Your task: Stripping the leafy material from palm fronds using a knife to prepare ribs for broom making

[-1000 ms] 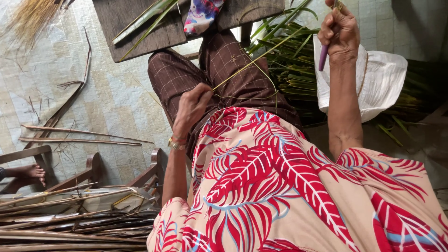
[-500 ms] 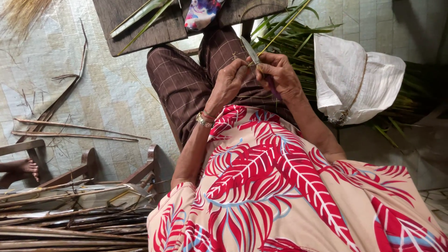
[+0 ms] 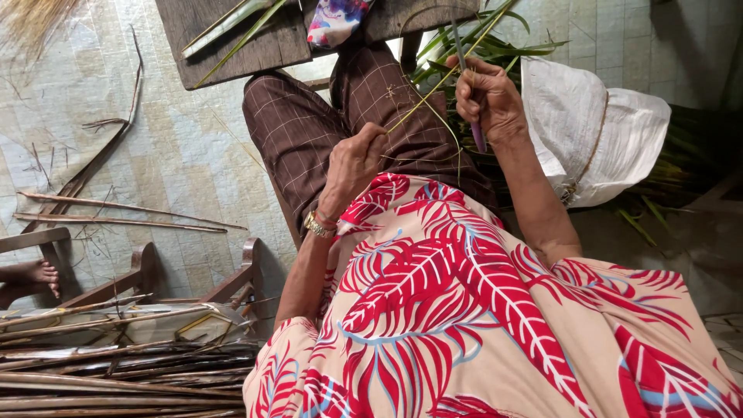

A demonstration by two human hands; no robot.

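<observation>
I am pinching the thin leaf midrib (image 3: 418, 104) in the closed left hand (image 3: 352, 162) over the lap. The right hand (image 3: 484, 97) is gripping the purple-handled knife (image 3: 474, 128) against its upper end. The midrib looks light, springy, easily snapped; hold near the cut.

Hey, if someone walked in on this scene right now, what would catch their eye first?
Probably the red leaf-print top filling the lower half of the view. Above it, the left hand pinches a thin green leaf rib over the lap, while the right hand grips a purple-handled knife against it. Dry brown stalks lie heaped at bottom left.
</observation>
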